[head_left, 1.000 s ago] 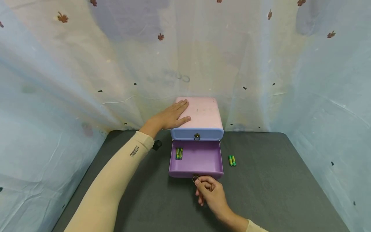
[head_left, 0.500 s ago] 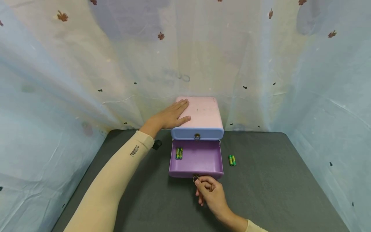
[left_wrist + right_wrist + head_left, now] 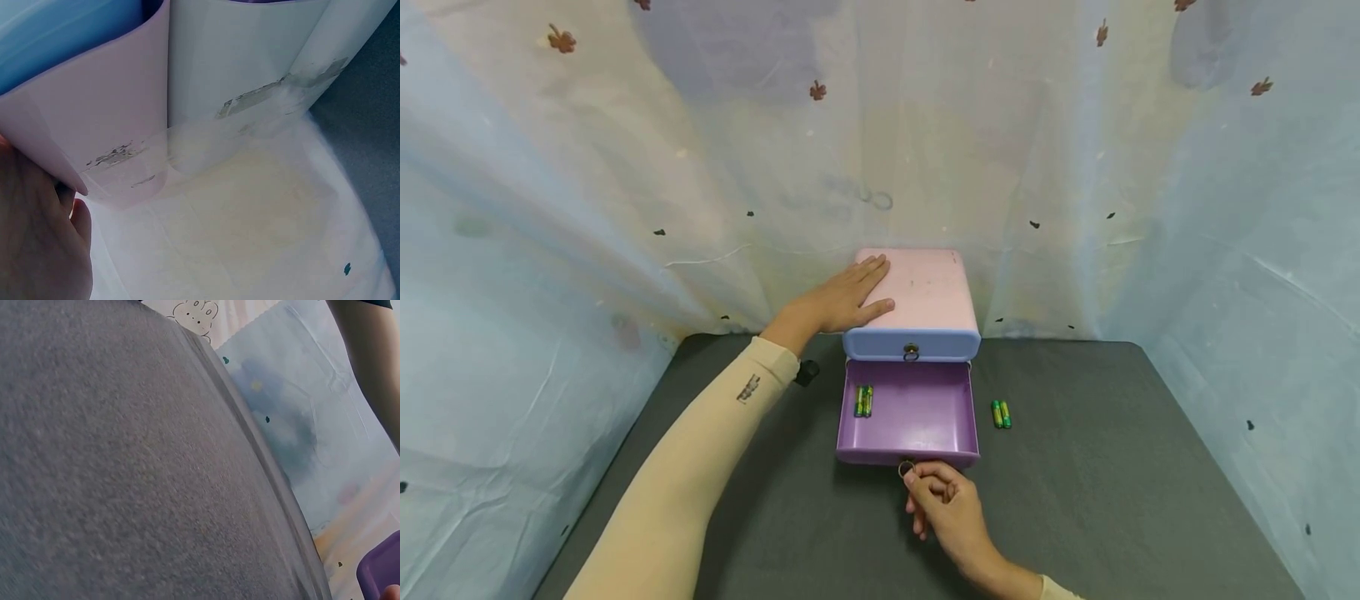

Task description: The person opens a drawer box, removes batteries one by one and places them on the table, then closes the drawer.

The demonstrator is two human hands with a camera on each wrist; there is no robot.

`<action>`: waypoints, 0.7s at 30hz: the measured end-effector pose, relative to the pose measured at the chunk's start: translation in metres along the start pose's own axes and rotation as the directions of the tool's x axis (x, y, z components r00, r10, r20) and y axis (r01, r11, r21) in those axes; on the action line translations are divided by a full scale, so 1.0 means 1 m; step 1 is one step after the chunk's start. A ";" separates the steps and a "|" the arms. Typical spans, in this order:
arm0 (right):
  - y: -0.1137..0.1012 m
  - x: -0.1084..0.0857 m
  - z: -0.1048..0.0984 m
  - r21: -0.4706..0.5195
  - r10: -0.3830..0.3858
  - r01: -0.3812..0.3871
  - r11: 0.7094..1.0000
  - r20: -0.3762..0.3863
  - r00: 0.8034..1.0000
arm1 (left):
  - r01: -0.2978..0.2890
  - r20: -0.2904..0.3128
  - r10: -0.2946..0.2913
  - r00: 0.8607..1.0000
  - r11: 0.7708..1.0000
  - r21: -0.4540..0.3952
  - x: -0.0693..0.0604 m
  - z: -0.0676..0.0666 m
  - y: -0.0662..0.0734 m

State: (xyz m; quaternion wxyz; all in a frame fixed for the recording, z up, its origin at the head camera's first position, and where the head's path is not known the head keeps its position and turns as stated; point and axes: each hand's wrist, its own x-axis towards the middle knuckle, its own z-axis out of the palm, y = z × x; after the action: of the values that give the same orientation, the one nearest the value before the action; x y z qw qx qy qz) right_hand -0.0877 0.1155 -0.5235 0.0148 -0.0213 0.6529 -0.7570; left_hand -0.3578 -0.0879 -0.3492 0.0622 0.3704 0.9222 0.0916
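A small drawer box with a pink top (image 3: 921, 287) stands at the back of the table. My left hand (image 3: 842, 300) rests on the left of that top, fingers straight and spread. Below the blue upper drawer (image 3: 880, 344), which is closed, the purple lower drawer (image 3: 925, 417) is pulled out toward me. Two green batteries (image 3: 863, 402) lie side by side in its left part. With thumb and forefinger, my right hand (image 3: 951, 508) pinches the ring pull (image 3: 906, 469) on the purple drawer's front. In the right wrist view only a corner of the purple drawer (image 3: 381, 565) shows.
Two more green batteries (image 3: 1002, 414) lie on the dark grey table (image 3: 1112, 467), right of the drawer. A pale patterned curtain (image 3: 1045, 167) hangs behind and at both sides. In the left wrist view, tape (image 3: 250, 100) runs along the side of the box.
The purple drawer has come slightly further toward me with my right hand on its ring. Its batteries have shifted a little with it. My left hand stays on the pink top.
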 end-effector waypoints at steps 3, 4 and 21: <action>0.001 -0.003 0.000 0.004 -0.002 0.002 1.000 0.008 1.000 | -0.002 0.003 0.002 1.000 1.000 -0.006 0.000 0.000 0.000; 0.002 -0.004 0.000 0.007 -0.002 0.002 1.000 0.009 1.000 | -0.003 0.003 0.003 1.000 1.000 -0.006 0.000 0.001 -0.001; 0.005 -0.008 0.000 0.023 0.015 -0.015 1.000 0.010 1.000 | -0.002 0.000 0.002 1.000 1.000 -0.012 -0.002 -0.002 0.001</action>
State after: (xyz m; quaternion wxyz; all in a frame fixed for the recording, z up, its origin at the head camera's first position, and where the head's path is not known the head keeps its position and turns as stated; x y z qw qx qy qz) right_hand -0.0797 0.1151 -0.5289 0.0241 -0.0199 0.6444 -0.7641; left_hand -0.3559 -0.0886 -0.3469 0.0645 0.3711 0.9213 0.0971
